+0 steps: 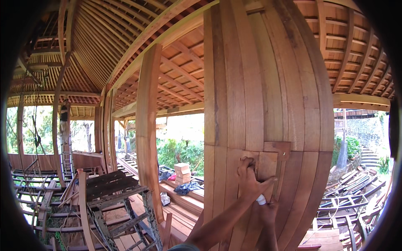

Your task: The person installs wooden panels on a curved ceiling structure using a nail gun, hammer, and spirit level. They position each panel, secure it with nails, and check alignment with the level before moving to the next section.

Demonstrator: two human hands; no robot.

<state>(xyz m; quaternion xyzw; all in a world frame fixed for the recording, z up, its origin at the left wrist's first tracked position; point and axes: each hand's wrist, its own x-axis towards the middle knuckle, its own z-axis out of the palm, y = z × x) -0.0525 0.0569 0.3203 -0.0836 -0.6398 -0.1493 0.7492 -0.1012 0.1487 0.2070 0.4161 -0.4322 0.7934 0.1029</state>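
Note:
A tall wall of vertical wooden planks [234, 83] stands straight ahead of me. A small rectangular wooden board [268, 164] lies flat against it at hand height. My left hand [250, 180] reaches up to this board, its fingers bent at the left part and its thumb stretched across the lower part, holding it to the planks. Just below, my right hand [270, 210] is closed round a small white object [261, 199], whose kind I cannot make out. Above the board, at its upper right, a darker reddish wooden piece [285, 150] sits on the planks.
At the lower left stands a weathered wooden trestle [121, 201] with dark boards on top. Behind the wooden post [147, 125] are cardboard boxes [182, 172] and a dark plastic bag [187, 188]. Open floor framing [347, 205] and stacked timber lie to the right.

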